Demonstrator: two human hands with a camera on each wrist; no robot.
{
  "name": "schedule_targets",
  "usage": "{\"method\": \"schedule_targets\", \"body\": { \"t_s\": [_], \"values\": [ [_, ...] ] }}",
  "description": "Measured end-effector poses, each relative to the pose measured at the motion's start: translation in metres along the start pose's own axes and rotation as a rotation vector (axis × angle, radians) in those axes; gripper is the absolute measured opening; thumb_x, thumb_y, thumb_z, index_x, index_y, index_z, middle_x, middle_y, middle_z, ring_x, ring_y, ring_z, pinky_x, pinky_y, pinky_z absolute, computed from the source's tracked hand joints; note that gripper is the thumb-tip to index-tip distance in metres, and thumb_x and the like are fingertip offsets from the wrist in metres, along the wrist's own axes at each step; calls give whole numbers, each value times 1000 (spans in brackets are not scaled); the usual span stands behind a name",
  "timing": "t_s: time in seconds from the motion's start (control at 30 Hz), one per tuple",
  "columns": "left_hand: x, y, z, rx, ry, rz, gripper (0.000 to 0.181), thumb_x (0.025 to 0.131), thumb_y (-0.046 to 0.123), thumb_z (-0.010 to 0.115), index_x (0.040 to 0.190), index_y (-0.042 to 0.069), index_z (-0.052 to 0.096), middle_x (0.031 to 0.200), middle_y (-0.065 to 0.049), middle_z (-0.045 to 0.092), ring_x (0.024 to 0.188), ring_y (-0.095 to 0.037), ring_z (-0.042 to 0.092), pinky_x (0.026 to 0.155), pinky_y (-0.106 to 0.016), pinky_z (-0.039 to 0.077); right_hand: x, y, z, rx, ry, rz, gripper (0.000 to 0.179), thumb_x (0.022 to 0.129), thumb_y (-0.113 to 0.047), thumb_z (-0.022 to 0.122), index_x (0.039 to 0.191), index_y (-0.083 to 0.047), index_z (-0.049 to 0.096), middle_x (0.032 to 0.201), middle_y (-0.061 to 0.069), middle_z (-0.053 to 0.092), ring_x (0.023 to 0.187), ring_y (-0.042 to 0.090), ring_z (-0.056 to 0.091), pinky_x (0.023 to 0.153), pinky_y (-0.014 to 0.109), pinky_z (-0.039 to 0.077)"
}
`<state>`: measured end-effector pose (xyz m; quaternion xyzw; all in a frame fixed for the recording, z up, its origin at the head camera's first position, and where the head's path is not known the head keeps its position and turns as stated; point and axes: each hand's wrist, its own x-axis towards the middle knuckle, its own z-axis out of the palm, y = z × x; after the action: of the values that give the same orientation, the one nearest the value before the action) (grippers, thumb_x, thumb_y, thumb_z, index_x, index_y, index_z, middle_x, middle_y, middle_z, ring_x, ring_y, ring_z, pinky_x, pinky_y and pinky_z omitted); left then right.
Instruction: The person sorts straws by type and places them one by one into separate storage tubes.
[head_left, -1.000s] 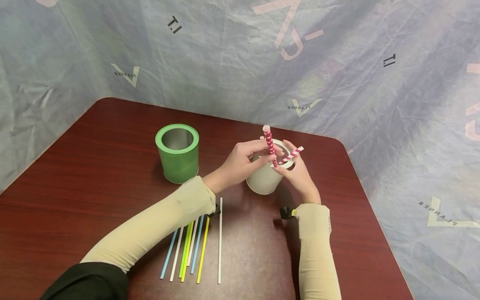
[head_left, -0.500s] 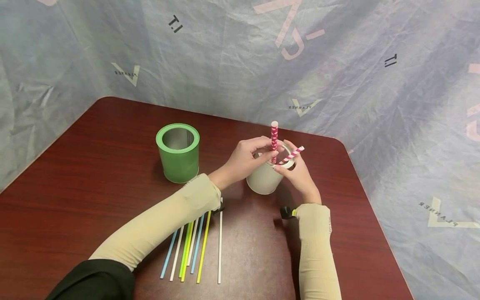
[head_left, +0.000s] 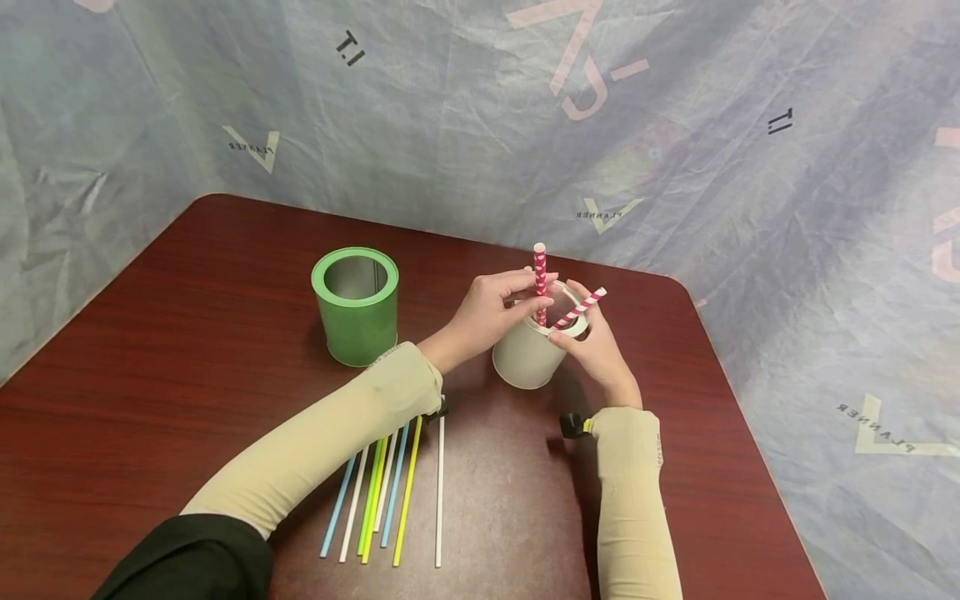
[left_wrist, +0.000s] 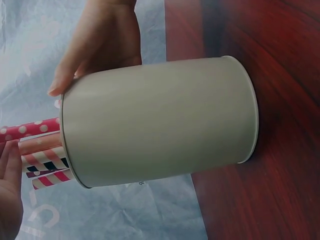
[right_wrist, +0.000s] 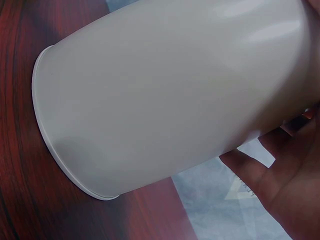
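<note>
One dotted straw (head_left: 540, 265) pinched at mouth of pale can (head_left: 528, 360)

L hand (head_left: 495, 310) has thumb & fingers closed on the pink straw w/ white dots; straw stands abt upright, its lower end inside the can per L wrist view. R hand (head_left: 602, 354) grasps the can at its rim, thumb on the near side, fingers round the R side. Can stands on the table (head_left: 187, 333), nr the far edge, toward the far R corner.

Pink-&-white striped straw (head_left: 588, 302) leans out of the same can, tipped toward table's R edge. L wrist view shows more paper straws there, incl. a salmon one (left_wrist: 40, 144) & one w/ dark stripes (left_wrist: 47, 157), bunched beside the dotted one.

Green can (head_left: 358, 329) stands well apart to the L, also nearer the far edge; its top is open. Toward the near edge: thin sticks (head_left: 407, 500) in blue, white, green & yellow, side by side, upper ends partly hidden under L sleeve (head_left: 322, 442). Single white stick (head_left: 440, 492) lies just to their R. Grey fabric (head_left: 450, 125) w/ reversed lettering hangs past the far edge.
</note>
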<state>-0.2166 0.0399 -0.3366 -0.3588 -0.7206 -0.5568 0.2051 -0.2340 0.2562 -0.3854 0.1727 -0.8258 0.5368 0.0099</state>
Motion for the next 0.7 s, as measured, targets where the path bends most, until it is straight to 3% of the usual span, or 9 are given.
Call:
{"method": "schedule_targets", "body": {
  "t_s": [0.37, 0.53, 0.7],
  "values": [
    [-1, -1, 1, -118, -31, -34, 35, 84, -1, 69, 119, -7, 65, 104, -19, 73, 94, -26, 72, 80, -20, 56, 0, 0, 0, -8, 3, 7, 83, 82, -2, 68, 153, -14, 26, 149, 13, 39, 114, 5, 47, 94, 10, 38],
    [-2, -2, 0, -110, -35, -29, 36, 84, 0, 70, 118, -7, 65, 105, -18, 73, 96, -25, 71, 80, -21, 56, 0, -1, 1, -5, 2, 11, 82, 83, -2, 67, 153, -15, 25, 151, 13, 38, 116, 5, 46, 95, 10, 37],
    [-3, 0, -1, -66, -42, -36, 37, 87, 5, 69, 122, -3, 64, 113, -16, 71, 103, -23, 69, 83, -22, 55, -1, -1, 1, 28, -1, 31, 82, 84, -3, 66, 153, -16, 25, 151, 15, 37, 119, 13, 46, 93, 11, 38]
  ]
}}
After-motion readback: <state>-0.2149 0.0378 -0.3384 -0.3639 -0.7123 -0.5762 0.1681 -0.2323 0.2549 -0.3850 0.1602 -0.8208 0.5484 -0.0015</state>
